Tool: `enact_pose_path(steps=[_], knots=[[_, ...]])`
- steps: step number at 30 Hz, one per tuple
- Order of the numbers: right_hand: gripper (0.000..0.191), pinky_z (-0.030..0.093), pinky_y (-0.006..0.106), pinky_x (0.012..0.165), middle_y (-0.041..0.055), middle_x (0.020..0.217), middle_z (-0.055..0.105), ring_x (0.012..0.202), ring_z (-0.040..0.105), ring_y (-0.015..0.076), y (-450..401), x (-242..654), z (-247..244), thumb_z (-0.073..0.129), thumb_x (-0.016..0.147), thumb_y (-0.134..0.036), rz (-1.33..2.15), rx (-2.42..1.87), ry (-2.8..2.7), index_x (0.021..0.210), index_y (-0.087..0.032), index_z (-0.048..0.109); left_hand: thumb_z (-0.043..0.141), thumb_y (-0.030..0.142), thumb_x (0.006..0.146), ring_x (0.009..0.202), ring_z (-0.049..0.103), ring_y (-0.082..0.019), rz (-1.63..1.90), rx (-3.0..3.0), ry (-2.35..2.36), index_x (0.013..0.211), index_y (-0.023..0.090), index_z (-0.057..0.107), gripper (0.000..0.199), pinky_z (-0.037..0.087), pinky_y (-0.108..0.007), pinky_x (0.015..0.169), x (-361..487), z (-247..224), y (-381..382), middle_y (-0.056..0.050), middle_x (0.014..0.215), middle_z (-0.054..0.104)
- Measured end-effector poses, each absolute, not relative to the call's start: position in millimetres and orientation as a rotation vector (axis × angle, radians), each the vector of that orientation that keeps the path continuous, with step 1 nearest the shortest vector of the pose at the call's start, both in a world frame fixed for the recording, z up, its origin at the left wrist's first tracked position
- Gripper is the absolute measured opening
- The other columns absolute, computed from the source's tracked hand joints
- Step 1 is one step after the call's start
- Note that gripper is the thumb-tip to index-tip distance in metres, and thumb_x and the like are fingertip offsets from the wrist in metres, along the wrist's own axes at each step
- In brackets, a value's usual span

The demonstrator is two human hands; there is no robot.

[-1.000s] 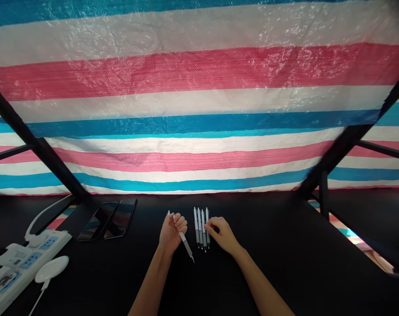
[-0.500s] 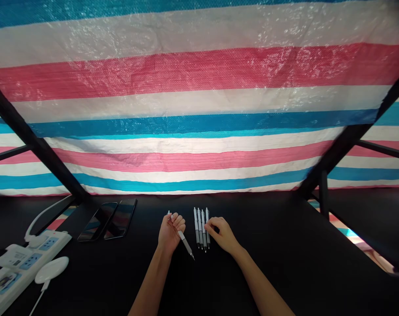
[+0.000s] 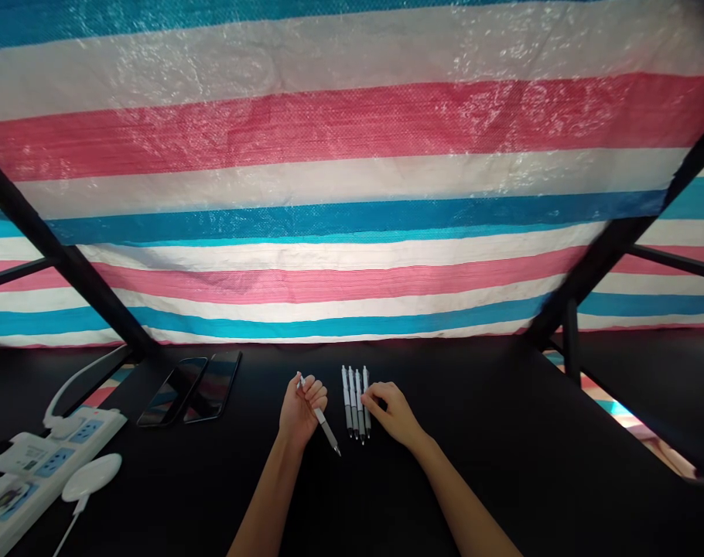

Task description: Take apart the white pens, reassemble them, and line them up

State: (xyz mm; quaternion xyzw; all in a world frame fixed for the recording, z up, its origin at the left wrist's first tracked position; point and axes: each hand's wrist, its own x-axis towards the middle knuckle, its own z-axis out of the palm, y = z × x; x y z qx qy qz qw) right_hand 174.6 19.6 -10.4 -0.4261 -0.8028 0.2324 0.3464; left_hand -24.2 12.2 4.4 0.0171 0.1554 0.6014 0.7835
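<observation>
My left hand (image 3: 302, 402) is closed around a white pen (image 3: 327, 432) with a grey grip, its tip slanting down to the right. The pen's upper end shows by the thumb. To the right, several similar white pens (image 3: 352, 398) lie side by side on the black table, tips toward me. My right hand (image 3: 394, 410) rests beside this row with fingers curled, thumb and index finger closed at the middle of the rightmost pen (image 3: 366, 379). Those fingertips cover part of that pen.
Two dark phones (image 3: 175, 391) lie on the black table (image 3: 480, 472) at the left. Nearer me are a white power strip (image 3: 67, 456) with plugs and a round white charging pad (image 3: 92, 476). Black frame bars (image 3: 566, 286) and a striped tarp (image 3: 352, 178) stand behind.
The pen in my left hand has shifted slightly up and to the left, its tip a little closer to the hand. My right hand and the pen row have stayed put.
</observation>
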Motion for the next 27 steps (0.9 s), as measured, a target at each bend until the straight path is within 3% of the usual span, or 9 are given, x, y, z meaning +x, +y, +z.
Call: enact_pose_path(steps=[21, 27], knots=[[0.039, 0.036, 0.027, 0.068, -0.0019, 0.061, 0.052, 0.060, 0.049, 0.0129, 20, 175, -10, 0.039, 0.092, -0.041, 0.614, -1.115, -2.076, 0.061, -0.019, 0.049, 0.040, 0.022, 0.086, 0.040, 0.025, -0.005, 1.332, 0.061, 0.416, 0.055, 0.019, 0.028, 0.034, 0.026, -0.015, 0.037, -24, 9, 12, 0.007, 0.051, 0.020], [0.040, 0.037, 0.028, 0.069, -0.0009, 0.063, 0.054, 0.061, 0.049, 0.0129, 21, 175, -11, 0.037, 0.093, -0.040, 0.624, -1.131, -2.081, 0.061, -0.019, 0.048, 0.036, 0.028, 0.088, 0.042, 0.030, -0.006, 1.419, 0.138, 0.484, 0.065, 0.015, 0.047, 0.028, 0.025, -0.014, 0.034, -36, 12, 11, 0.005, 0.054, 0.029]])
